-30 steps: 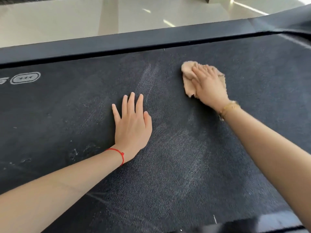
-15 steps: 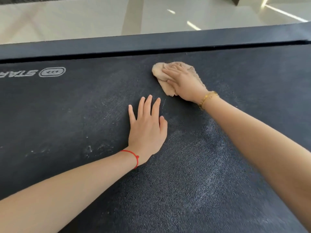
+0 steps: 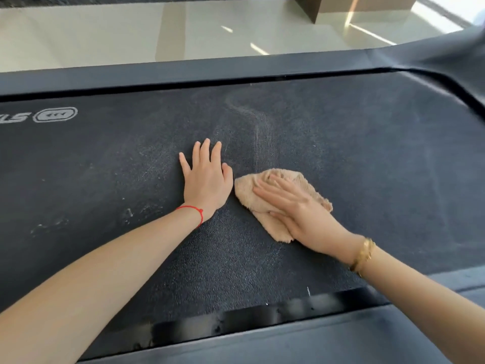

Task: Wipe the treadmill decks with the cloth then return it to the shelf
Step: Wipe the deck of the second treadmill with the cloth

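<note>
Cloth (image 3: pixel 265 203) lies bunched mid-belt (image 3: pixel 367 158), pressed flat under the right hand (image 3: pixel 296 211), fingers straight and close together. Left hand (image 3: pixel 206 179) rests just beside it, fingers spread, palm down. Best to keep even pressure and overlap passes toward the dusty streaks (image 3: pixel 258 127) beyond, refolding once soiled.

Looks like a gym or fitness room: a treadmill fills nearly the whole view, with its dark textured running belt (image 3: pixel 341 158), a white printed brand logo (image 3: pixel 55 114) at far left on the belt, and smooth black side rails along the far edge (image 3: pixel 183 72) and near edge (image 3: pixel 328 334). Beyond the far rail lies a glossy pale tiled floor (image 3: pixel 105 35) with streaks of sunlight, and a brown boxy base (image 3: pixel 362 6) stands at far right
</note>
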Tool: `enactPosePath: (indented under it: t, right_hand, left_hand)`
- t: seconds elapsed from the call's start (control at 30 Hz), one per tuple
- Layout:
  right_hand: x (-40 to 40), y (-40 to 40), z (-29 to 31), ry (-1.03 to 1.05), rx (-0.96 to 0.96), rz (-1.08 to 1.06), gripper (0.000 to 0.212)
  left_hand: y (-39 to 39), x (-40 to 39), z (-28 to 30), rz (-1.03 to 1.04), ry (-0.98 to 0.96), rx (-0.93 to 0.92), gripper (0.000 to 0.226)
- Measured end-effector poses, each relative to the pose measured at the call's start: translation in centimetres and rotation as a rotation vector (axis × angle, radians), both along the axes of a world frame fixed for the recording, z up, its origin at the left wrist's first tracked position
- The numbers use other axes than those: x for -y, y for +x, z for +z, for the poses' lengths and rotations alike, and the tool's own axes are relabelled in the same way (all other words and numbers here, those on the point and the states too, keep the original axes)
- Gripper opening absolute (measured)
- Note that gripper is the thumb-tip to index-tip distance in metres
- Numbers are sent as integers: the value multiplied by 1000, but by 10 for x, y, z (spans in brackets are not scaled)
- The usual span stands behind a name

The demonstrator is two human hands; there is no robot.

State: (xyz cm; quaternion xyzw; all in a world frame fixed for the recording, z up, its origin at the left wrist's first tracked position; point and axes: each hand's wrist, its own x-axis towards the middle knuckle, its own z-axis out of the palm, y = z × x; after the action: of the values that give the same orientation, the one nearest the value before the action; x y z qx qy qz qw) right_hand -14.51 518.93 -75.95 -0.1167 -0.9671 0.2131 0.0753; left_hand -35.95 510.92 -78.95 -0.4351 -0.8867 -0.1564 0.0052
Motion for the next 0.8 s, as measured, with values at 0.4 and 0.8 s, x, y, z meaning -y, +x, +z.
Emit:
enactPosePath:
  t: [0.4, 0.8]
  right_hand:
    - [-23, 0, -6, 126, -6, -382, 47]
    - [67, 68, -10, 137, 36, -226, 52]
  left_hand:
    - [5, 8, 6, -30, -45, -13, 55]
    - [48, -4, 13, -200, -37, 59, 57]
